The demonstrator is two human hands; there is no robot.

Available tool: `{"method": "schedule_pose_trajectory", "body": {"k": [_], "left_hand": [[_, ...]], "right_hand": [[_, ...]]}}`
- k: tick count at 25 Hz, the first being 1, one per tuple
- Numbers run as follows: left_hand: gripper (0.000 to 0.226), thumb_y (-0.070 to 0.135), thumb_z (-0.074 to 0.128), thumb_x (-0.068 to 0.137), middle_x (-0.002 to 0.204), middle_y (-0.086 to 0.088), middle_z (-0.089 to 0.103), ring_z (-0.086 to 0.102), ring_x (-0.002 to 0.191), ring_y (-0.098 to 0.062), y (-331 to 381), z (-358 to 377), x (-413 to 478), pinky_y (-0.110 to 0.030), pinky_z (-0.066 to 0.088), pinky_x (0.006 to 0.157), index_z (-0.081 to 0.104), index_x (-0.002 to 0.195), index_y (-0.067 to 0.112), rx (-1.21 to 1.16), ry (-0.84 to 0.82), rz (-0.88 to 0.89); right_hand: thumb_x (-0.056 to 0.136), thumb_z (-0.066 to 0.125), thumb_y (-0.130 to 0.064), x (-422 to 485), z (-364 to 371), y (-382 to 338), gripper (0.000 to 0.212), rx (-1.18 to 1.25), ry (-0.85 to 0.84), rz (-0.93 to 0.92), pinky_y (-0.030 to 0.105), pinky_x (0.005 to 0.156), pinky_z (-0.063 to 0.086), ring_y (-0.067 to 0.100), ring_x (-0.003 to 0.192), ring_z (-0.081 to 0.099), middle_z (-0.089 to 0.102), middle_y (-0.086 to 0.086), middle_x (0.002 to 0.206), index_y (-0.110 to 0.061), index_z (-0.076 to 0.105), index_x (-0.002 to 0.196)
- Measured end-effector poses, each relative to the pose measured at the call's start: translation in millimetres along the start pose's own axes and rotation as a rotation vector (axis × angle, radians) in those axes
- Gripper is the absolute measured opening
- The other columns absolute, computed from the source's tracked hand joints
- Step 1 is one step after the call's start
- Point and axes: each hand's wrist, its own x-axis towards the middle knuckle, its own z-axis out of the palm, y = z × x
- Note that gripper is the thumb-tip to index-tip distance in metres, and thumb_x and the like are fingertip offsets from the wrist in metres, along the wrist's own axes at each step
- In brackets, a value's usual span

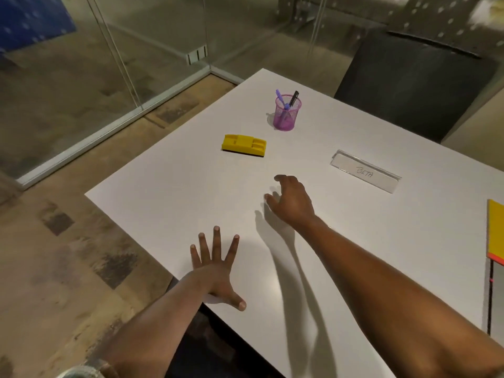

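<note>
Right grip (293, 199) slack, yellow block (243, 145) lying left-right

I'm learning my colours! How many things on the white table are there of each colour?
Yellow: 2 (yellow plastic block, yellow flat pad at the edge)
Pink: 1 (pink mesh cup)
Purple: 1 (purple pen)
Black: 1 (black pen)
Clear: 1 (clear plastic name plate)
Total: 6
</note>
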Motion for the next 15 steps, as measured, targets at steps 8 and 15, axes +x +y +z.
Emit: {"method": "schedule_pose_trajectory", "body": {"k": [8, 15], "left_hand": [[0.167, 0.083, 0.078, 0.035, 0.131, -0.009, -0.067, -0.066, 0.111, -0.044, -9, 5, 12, -0.07, -0.035, 0.096, -0.053, 0.13, 0.042, -0.037, 0.039, 0.059], [0.166, 0.088, 0.075, 0.034, 0.136, -0.009, -0.064, -0.063, 0.116, -0.045, -13, 14, 21, -0.069, -0.036, 0.096, -0.048, 0.135, 0.041, -0.032, 0.102, 0.086]], "right_hand": [[0.089, 0.068, -0.033, 135, 42, -23, 0.078, -0.109, 0.02, -0.028, 0.045, 0.102, 0.043, 0.038, 0.135, 0.039, 0.033, 0.014, 0.155, -0.01, 0.028, 0.152], [0.095, 0.059, -0.032, 172, 74, -29, 0.08, -0.193, 0.002, -0.026, 0.051, 0.107, 0.039, 0.037, 0.145, 0.024, 0.019, 0.009, 0.163, -0.015, 0.013, 0.158]]}}
